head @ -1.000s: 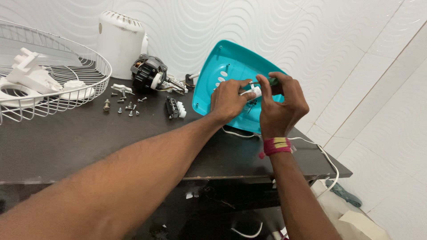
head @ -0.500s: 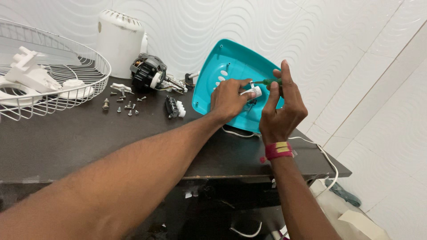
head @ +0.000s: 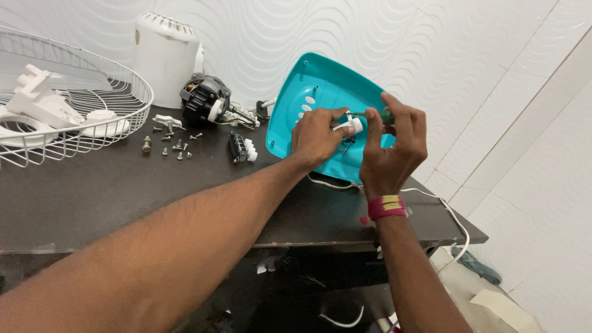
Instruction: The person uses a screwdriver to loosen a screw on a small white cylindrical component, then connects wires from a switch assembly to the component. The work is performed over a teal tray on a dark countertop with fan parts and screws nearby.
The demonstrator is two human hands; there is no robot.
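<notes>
At the near edge of the dark, flat-topped table (head: 123, 197), both forearms reached in from below toward the turquoise plastic fan base cover (head: 314, 92), which stood tilted on its edge near the table's far right corner, its hollow inner side turned to the person, probably so that the parts inside could be reached. The left hand (head: 317, 135) was closed around a small white cylindrical part (head: 350, 127), thumb and fingers pinched on it just in front of the cover's hollow, seemingly to steady it. The right hand (head: 394, 145), with a red and yellow thread band (head: 385, 207) on its wrist, was closed on the green handle of a slim tool (head: 385, 115), likely a screwdriver, pointed at the white part; fingers hid the tip, so whether it touched I could not tell. A white cable (head: 444, 209) trailed from under the cover over the table's right edge.

Left of the cover lay a small black and white switch block (head: 242, 148), and further left a scatter of loose metal screws (head: 169, 145), kept together, perhaps so none went astray. Behind them, left of the cover, rested a black electric motor with a white shaft collar (head: 206, 105), wires trailing toward the cover. Well to the left, a white wire fan guard (head: 80, 117) held white plastic parts (head: 40, 102) like a tray. Farthest back, against the wavy white wall (head: 259, 37), stood a white domed motor housing (head: 165, 58).
</notes>
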